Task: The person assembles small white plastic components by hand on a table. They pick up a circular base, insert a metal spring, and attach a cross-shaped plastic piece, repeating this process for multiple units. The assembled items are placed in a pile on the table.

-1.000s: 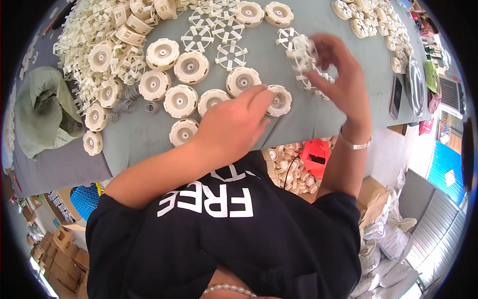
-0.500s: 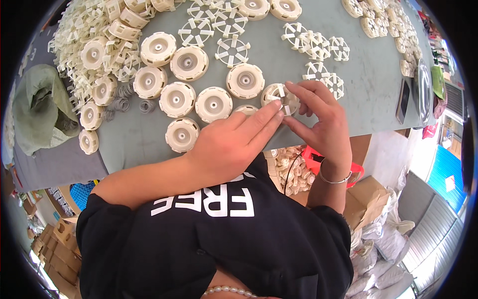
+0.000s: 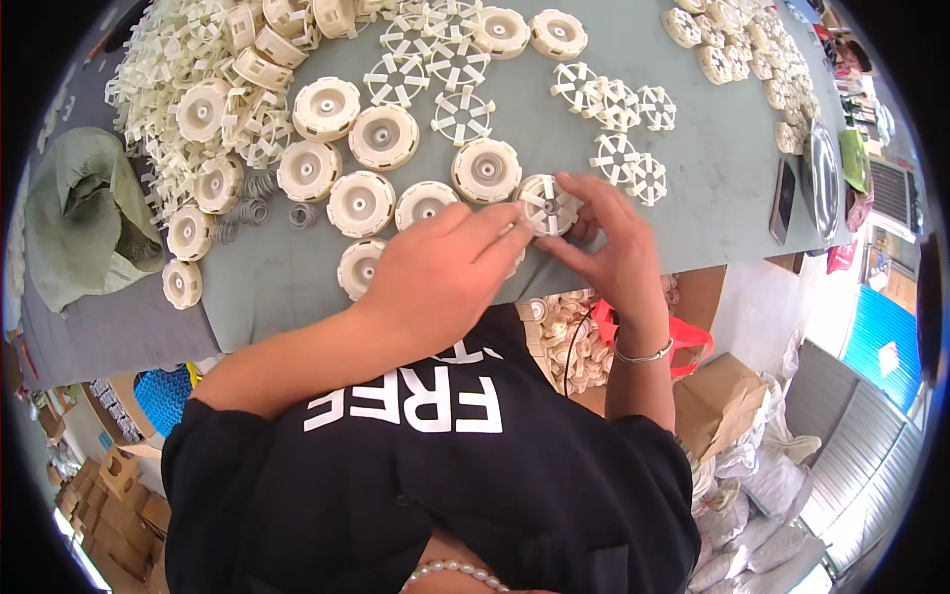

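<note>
Both hands meet on one cream plastic wheel (image 3: pixel 547 204) at the near edge of the grey table (image 3: pixel 722 188). My left hand (image 3: pixel 445 272) reaches across with its fingertips pressing on the wheel's left side. From the right, my right hand (image 3: pixel 604 243) grips that same wheel, thumb and fingers around its rim; a spoked insert sits in its top. Cream round discs (image 3: pixel 358 203) lie in rows just left of the hands. Loose spoked inserts (image 3: pixel 616 158) lie just beyond the right hand.
A heap of cream parts (image 3: pixel 188 89) fills the far left, with small metal springs (image 3: pixel 252 210) beside it. A green cloth (image 3: pixel 84 213) lies at left. A dark phone (image 3: pixel 783 198) and metal plate (image 3: pixel 820 178) sit at right. A red bag of parts (image 3: pixel 584 342) stands below the table edge.
My right hand came down from the spoked inserts at far right with one of them and set it onto the wheel that my left hand holds. Both hands now press it.
</note>
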A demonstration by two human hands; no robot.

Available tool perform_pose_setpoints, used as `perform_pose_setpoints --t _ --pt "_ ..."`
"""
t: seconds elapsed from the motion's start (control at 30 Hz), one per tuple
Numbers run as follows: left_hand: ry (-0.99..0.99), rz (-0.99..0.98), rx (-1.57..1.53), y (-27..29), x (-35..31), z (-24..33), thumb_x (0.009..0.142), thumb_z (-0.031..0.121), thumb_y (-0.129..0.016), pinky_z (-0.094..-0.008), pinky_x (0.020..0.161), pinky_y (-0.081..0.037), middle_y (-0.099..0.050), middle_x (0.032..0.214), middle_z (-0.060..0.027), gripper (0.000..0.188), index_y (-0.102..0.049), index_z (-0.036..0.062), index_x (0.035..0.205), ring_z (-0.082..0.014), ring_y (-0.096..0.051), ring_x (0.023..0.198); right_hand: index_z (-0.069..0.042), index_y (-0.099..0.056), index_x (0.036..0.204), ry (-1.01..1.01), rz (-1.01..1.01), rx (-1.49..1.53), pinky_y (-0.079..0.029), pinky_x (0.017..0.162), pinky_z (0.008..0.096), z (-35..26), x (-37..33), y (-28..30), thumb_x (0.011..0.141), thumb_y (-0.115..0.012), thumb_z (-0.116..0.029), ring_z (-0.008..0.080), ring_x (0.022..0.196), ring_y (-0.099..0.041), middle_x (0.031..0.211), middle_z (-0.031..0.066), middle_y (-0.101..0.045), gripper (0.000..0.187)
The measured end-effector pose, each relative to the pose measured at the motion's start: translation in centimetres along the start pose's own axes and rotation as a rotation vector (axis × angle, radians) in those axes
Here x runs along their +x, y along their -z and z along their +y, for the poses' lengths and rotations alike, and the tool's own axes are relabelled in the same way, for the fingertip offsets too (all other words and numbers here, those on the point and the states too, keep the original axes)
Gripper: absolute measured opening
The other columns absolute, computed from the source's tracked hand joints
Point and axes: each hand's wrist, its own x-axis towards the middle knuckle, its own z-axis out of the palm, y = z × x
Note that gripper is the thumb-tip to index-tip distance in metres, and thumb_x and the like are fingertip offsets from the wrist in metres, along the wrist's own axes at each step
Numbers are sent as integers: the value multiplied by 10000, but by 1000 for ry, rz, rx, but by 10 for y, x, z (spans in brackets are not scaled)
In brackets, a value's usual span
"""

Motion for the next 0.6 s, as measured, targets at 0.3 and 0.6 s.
perform_pose_setpoints --t 0.3,0.6 --pt "74 99 -51 20 -11 -7 793 60 -827 -426 898 -562 -712 1257 -86 361 -771 75 1150 -307 -671 1067 -128 -712 1153 123 86 -113 -595 773 373 1 -10 -15 790 -909 -129 239 900 -716 1365 74 -646 413" --pt "107 128 -70 28 -8 -12 811 56 -828 -427 945 -531 -705 1305 -85 344 -787 77 1151 -307 -654 1122 -94 -652 1126 271 125 -247 -594 794 378 4 2 -15 784 -933 -202 280 985 -706 1276 102 -671 456"
